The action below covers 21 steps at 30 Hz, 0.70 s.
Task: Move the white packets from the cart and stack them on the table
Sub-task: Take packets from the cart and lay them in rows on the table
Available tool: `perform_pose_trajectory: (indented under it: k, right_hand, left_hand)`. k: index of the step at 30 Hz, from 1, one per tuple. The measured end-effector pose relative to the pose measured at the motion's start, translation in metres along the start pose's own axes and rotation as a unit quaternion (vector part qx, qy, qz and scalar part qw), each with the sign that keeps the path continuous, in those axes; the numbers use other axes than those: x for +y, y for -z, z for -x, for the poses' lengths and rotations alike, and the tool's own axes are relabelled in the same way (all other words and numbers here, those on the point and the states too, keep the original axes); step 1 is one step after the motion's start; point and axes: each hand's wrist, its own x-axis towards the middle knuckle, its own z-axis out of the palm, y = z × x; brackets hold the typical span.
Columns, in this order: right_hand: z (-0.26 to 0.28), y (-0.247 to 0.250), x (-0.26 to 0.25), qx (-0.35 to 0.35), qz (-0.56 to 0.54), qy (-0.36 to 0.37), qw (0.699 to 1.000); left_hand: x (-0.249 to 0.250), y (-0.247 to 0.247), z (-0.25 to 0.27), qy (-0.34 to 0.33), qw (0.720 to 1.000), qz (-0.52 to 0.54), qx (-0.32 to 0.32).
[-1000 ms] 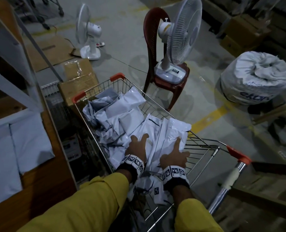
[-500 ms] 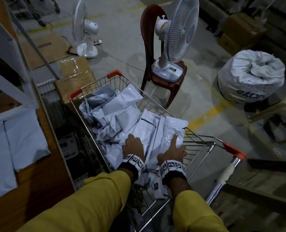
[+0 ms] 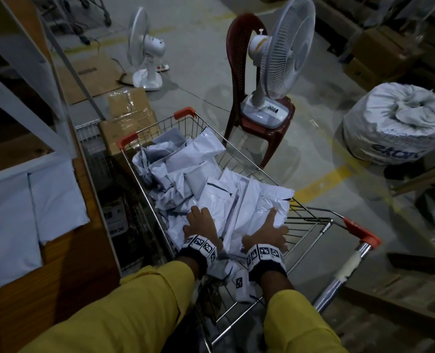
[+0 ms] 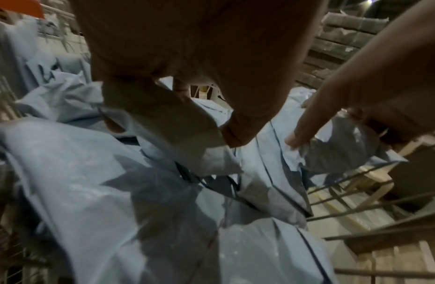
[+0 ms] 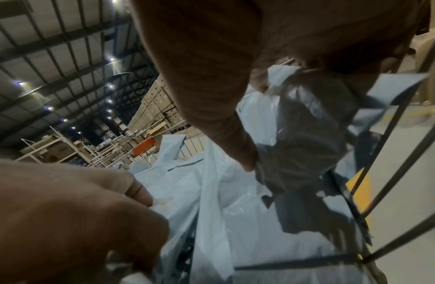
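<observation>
A wire cart (image 3: 313, 217) with orange corners holds a loose heap of white packets (image 3: 190, 174). Both my hands are at its near end. My left hand (image 3: 199, 221) lies on the heap with its fingers curled into a white packet (image 4: 211, 161). My right hand (image 3: 268, 231) grips the near edge of a larger white packet (image 3: 259, 200), thumb on top (image 5: 245, 159) and fingers behind it. On the left is the wooden table (image 3: 66, 263), where flat white packets (image 3: 55, 197) lie.
A white fan (image 3: 280, 59) stands on a red plastic chair (image 3: 239, 72) just beyond the cart. Another fan (image 3: 145, 52) and a cardboard box (image 3: 129, 118) are on the floor ahead, with a big tied white sack (image 3: 394, 123) at the right.
My left hand has gone from lying flat with the thumb out to curling into the packets. My right hand has slid a little right and closed on the packet's edge.
</observation>
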Motion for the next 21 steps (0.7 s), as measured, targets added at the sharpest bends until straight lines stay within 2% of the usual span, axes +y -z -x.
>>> perform_pose_trajectory:
  k: [2,6,9,12,14,17,21]
  right_hand:
    - [0.004,0.002,-0.002,0.002,-0.014,-0.009,1.0]
    - [0.009,0.001,-0.003,0.008,-0.057,0.002,0.998]
    - [0.019,-0.001,-0.006,0.008,-0.073,0.019,0.997]
    - [0.036,-0.001,-0.013,0.022,-0.085,0.034,0.996]
    - [0.049,0.002,-0.018,0.034,-0.093,0.056,0.994]
    - [0.068,0.008,-0.025,0.041,-0.094,0.094,0.99]
    - [0.106,0.015,-0.033,0.066,-0.117,0.16,0.978]
  left_hand:
    - [-0.003,0.004,0.005,0.014,1.0,0.012,0.008]
    - [-0.009,0.031,0.022,0.078,0.99,0.063,0.103]
    - [-0.021,0.039,0.035,0.053,0.988,0.126,0.074]
    - [-0.036,0.053,0.053,0.044,0.986,0.12,0.11]
    - [-0.049,0.063,0.069,0.025,0.979,0.16,0.121]
    - [-0.078,0.074,0.09,0.024,0.956,0.262,0.128]
    - [-0.12,0.087,0.126,0.032,0.938,0.286,0.191]
